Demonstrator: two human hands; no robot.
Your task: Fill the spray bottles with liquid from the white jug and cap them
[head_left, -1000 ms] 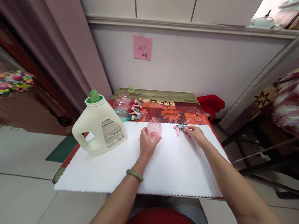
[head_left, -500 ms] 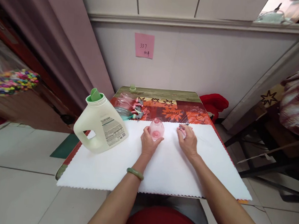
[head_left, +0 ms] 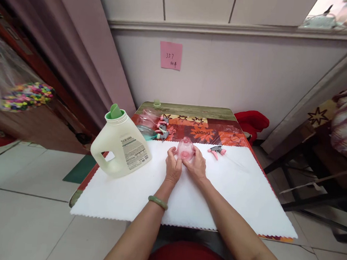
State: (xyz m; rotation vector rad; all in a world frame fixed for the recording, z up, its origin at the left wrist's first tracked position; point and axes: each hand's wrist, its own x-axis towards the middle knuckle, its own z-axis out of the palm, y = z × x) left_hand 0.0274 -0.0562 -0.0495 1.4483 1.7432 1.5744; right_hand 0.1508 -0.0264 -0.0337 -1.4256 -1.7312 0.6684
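Note:
A small clear pink bottle [head_left: 186, 148] stands upright on the white cloth [head_left: 186, 196], its neck open. My left hand [head_left: 173, 167] wraps its left side, a green bangle on the wrist. My right hand [head_left: 197, 166] grips its right side, so both hands are closed on it. A pink and grey spray trigger head [head_left: 217, 151] lies on the cloth just right of my hands, touched by neither.
A large cream detergent jug [head_left: 121, 143] with a green spout stands at the left of the table [head_left: 187, 111]. Behind it lie several clear spray bottles [head_left: 152, 126]. A small green cap [head_left: 157, 103] sits at the far edge. A red object [head_left: 251, 120] sits beyond the right corner.
My right hand let go of the spray trigger head, left it on the cloth, and moved left onto the pink bottle. My left hand stayed on the bottle.

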